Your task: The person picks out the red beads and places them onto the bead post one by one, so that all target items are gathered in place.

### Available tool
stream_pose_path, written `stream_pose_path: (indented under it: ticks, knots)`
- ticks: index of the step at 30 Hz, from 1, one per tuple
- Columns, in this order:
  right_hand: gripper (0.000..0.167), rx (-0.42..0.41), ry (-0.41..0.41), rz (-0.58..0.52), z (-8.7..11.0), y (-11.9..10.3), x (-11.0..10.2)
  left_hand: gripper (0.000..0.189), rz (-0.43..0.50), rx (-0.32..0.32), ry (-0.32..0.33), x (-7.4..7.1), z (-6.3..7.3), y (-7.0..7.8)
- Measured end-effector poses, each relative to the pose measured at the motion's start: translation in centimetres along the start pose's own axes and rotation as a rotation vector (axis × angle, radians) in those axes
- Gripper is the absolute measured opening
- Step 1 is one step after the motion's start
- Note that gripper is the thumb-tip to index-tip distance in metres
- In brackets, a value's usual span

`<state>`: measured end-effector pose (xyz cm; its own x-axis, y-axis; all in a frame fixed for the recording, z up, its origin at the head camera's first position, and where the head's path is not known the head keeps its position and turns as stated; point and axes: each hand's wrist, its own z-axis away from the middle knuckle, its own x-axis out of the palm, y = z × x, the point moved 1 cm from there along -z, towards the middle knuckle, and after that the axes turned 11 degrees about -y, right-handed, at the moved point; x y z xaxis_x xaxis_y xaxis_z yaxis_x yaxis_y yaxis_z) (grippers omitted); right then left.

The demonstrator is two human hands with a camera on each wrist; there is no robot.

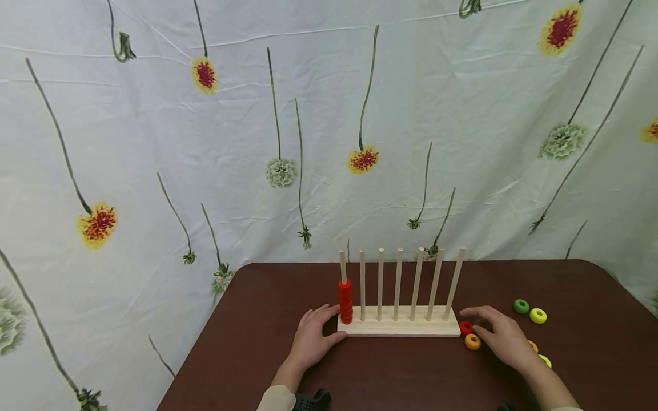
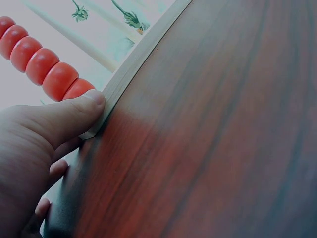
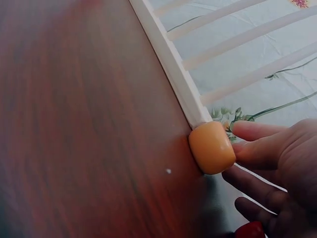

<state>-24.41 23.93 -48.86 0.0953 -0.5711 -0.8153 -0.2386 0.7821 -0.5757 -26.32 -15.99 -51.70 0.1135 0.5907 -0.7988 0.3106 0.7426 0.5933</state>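
Observation:
A wooden peg stand with a row of upright pegs stands on the brown table. Its leftmost peg carries a stack of red beads. My left hand grips the left end of its base, thumb along the front edge. My right hand is at the stand's right end, index finger and thumb spread around a loose red bead. Just in front lies an orange bead, which appears close to my thumb in the right wrist view. Another red bead shows under the lower fingers there.
Beyond my right hand lie a green bead and a yellow bead. Partly hidden by the right wrist are another orange bead and yellow bead. A flower-printed cloth hangs behind the table.

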Motion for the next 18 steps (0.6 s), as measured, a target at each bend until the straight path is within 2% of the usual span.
stream_pose_path:
  ticks: [13, 18]
  knots:
    - [0.031, -0.027, -0.088, -0.010, -0.09, 0.13, 0.04, 0.056, 0.003, -0.002, -0.001, 0.06, -0.01, 0.00]
    - [0.030, -0.019, -0.083, -0.012, -0.09, 0.14, 0.11, 0.056, -0.001, -0.003, -0.002, 0.05, 0.02, -0.06]
